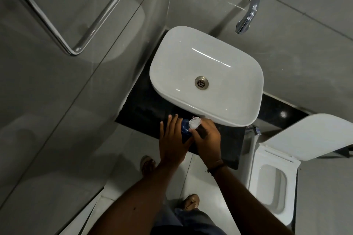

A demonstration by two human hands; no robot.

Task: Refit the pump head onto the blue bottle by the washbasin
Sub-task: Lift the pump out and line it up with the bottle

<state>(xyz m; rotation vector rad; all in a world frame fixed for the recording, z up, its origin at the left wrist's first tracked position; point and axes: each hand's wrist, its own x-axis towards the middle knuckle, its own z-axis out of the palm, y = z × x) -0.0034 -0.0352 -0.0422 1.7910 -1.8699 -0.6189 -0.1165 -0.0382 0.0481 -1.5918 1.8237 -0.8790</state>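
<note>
Standing at the washbasin, looking straight down. Blue bottle sits on the dark counter just in front of the basin's near rim, wedged between my two hands.

My left hand is on the bottle's left flank, fingers extended and loosely fanned toward the basin rather than curled round. Steadying, I judge, more than gripping; I cannot tell how much palm touches the bottle, since the hand hides it.

My right hand comes in from the right, fingers closed around the pale, translucent pump head. The head is right at the top of the bottle, just short of the basin's front edge. Whether its collar is already on the neck or only hovering over it, I cannot tell: the joint is too small and dark.

Step in hand: seating the pump head on the neck. Not finished, by my reading, as the right hand is clamped on the head.

Next move calls for: collar square over the neck, any dip tube down inside, then a turn of the right hand while the left closes firmly so the bottle does not spin on the slick counter. Risk is a cross-threaded or tilted collar.

Tap juts from the wall beyond the basin; toilet to the basin's right.
</note>
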